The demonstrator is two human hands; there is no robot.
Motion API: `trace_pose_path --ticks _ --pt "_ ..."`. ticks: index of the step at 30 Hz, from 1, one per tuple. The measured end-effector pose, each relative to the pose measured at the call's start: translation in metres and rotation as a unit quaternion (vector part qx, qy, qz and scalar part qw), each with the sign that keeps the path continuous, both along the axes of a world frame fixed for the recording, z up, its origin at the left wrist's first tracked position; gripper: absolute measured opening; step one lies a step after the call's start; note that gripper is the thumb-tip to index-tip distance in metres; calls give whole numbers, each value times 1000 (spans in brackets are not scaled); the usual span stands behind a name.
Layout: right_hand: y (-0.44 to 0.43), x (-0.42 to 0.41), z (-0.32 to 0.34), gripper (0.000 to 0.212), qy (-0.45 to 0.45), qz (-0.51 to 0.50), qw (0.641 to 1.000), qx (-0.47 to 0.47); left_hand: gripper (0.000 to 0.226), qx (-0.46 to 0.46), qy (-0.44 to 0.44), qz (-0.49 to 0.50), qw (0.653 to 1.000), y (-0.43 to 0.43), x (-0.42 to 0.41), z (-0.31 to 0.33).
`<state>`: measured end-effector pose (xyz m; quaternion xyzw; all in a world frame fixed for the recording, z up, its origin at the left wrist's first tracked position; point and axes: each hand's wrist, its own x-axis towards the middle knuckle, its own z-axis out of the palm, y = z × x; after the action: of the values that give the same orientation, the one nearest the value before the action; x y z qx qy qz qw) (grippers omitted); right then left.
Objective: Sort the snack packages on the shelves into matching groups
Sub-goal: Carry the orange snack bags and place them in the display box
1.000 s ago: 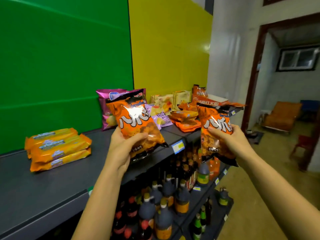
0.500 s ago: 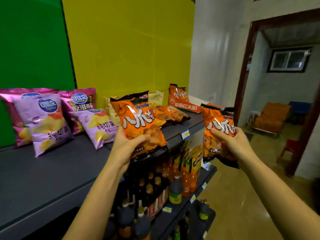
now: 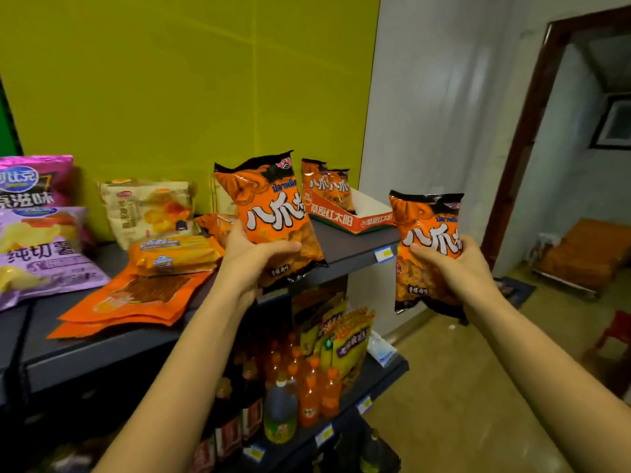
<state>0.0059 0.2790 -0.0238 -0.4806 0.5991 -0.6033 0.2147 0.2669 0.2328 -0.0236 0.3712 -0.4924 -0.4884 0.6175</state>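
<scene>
While left hand (image 3: 251, 257) grips 1 orange snack bag (image 3: 273, 216) above the top shelf (image 3: 345, 250), right hand (image 3: 454, 264) grips a matching bag (image 3: 426, 247) past the shelf's end

The left hand (image 3: 252, 257) covered the lower left corner of its orange bag (image 3: 273, 213), and that bag hid the left end of the red display box (image 3: 345, 213) behind it. To the box's left, the purple chip bags (image 3: 37, 247) ran off the picture's left edge. Right of the box, the right hand (image 3: 454, 268) masked the lower right of the second orange bag (image 3: 423, 240). Below the box, the bottle labels (image 3: 280, 428) were too blurred to read.
</scene>
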Motion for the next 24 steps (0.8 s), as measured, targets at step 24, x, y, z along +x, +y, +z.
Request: trace_pose_path --ticks 24 --pt "-359 -179 63 75 -144 136 974 -111 51 -102 -34 124 986 -301 -221 60"
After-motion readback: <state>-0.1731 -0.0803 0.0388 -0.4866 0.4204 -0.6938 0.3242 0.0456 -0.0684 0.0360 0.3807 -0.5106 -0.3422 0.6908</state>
